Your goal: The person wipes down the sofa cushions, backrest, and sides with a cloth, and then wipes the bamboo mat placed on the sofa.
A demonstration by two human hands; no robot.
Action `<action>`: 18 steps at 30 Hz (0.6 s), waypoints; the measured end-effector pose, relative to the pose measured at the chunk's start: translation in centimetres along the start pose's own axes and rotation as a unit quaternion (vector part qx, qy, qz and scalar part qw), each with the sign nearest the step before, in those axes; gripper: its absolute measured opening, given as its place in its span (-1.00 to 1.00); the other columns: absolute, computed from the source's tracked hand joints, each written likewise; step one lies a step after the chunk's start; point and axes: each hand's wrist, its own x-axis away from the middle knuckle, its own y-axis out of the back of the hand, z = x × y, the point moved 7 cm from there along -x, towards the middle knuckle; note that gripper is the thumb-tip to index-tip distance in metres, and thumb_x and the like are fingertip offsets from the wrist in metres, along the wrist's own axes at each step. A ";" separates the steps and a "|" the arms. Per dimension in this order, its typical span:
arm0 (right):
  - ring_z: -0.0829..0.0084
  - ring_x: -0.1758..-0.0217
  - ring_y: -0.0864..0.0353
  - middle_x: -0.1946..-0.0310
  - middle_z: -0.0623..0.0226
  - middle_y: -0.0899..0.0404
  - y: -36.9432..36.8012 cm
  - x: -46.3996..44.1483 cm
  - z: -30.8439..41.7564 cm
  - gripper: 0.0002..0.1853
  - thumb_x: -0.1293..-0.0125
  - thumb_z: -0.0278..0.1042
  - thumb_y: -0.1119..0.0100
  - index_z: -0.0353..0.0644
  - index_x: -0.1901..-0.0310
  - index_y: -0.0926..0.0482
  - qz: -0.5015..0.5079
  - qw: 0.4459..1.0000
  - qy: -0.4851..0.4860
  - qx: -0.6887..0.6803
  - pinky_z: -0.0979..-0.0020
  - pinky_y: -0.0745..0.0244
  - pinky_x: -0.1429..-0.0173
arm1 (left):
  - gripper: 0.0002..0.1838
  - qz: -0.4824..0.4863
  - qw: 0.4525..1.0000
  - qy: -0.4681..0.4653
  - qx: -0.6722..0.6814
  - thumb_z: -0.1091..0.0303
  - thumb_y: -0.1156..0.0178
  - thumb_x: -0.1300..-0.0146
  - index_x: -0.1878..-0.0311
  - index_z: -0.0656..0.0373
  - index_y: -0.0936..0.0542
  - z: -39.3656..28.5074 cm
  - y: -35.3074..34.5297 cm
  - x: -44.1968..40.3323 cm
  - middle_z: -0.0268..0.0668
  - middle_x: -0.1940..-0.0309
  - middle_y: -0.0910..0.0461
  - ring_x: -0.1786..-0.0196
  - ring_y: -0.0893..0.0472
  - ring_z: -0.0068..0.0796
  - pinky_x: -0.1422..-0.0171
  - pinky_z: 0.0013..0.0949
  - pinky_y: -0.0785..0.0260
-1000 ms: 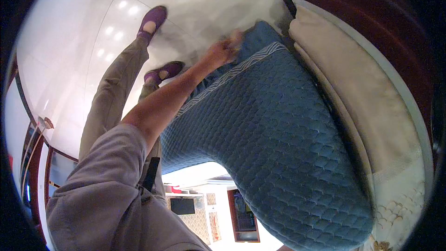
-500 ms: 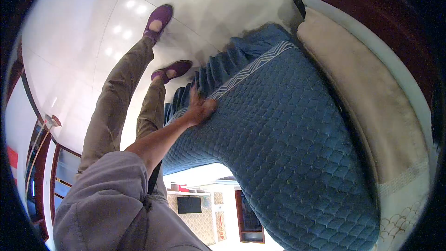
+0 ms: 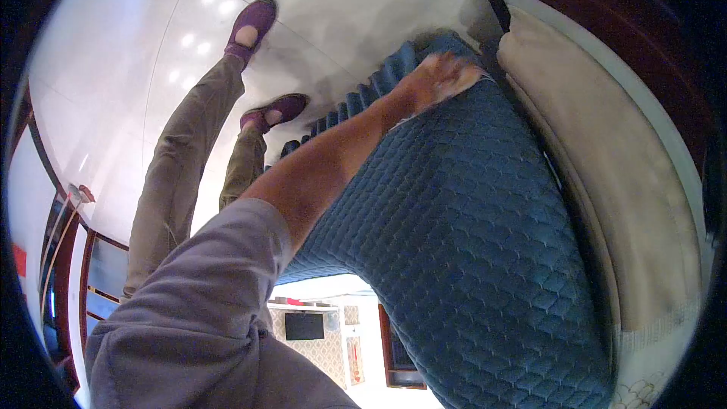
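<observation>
My right hand [image 3: 447,78] is at the far corner of a blue quilted cover [image 3: 469,212]. Its fingers look stretched out and lie along the cover's edge, though their tips are blurred. The hand hides much of the white zigzag band that runs there. Below that band, a gathered blue skirt [image 3: 388,76] hangs toward the floor. My right arm, in a grey sleeve, reaches across the cover's near side. My left hand is outside the view.
A long beige padded piece [image 3: 598,151] runs along the cover's right side, beside dark wood [image 3: 575,0]. My legs and purple shoes [image 3: 254,24] stand on the shiny tiled floor [image 3: 326,15]. A dark screen [image 3: 304,326] shows in the background.
My right hand has slid from the near part of the patterned edge to the far corner. My arm is now stretched farther out, and the view has shifted slightly.
</observation>
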 end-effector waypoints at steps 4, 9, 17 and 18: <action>0.19 0.07 -0.60 -0.01 0.10 -0.49 -0.8 -0.2 0.1 -0.62 -0.34 -0.14 0.07 -0.21 -0.08 -0.38 0.002 1.000 0.002 0.000 0.20 -0.66 0.02 | -0.59 0.203 0.943 0.260 -0.056 0.19 0.03 -0.32 -0.14 0.19 -0.42 12.5 -0.4 15.3 -0.09 -0.10 -0.46 -0.17 -0.40 -0.16 -0.27 -0.15 -0.17; 0.19 0.07 -0.60 -0.01 0.10 -0.49 -0.7 -0.3 0.3 -0.62 -0.34 -0.15 0.07 -0.22 -0.07 -0.38 0.001 1.000 -0.005 0.004 0.21 -0.66 0.03 | -0.60 0.216 0.761 0.600 -0.118 0.12 0.09 -0.36 0.08 0.30 -0.52 10.9 9.2 31.1 0.01 0.15 -0.56 0.07 -0.54 -0.05 0.01 -0.11 -0.33; 0.20 0.07 -0.60 -0.01 0.10 -0.49 -0.3 -0.3 0.7 -0.62 -0.34 -0.16 0.07 -0.23 -0.06 -0.39 0.001 1.000 0.006 0.015 0.22 -0.67 0.03 | -0.53 0.085 0.990 0.039 -0.109 0.31 -0.10 -0.15 -0.17 0.13 -0.41 6.2 3.5 -0.7 0.01 0.14 -0.57 0.09 -0.57 0.02 0.02 -0.10 -0.41; 0.20 0.07 -0.60 -0.01 0.10 -0.49 -0.2 -0.4 0.8 -0.62 -0.34 -0.16 0.07 -0.23 -0.06 -0.39 0.002 1.000 0.008 0.020 0.22 -0.67 0.04 | -0.58 0.054 0.998 0.042 0.004 0.19 -0.13 -0.20 -0.12 0.08 -0.48 5.5 2.2 -4.4 -0.02 0.21 -0.60 0.11 -0.59 -0.02 -0.02 -0.12 -0.40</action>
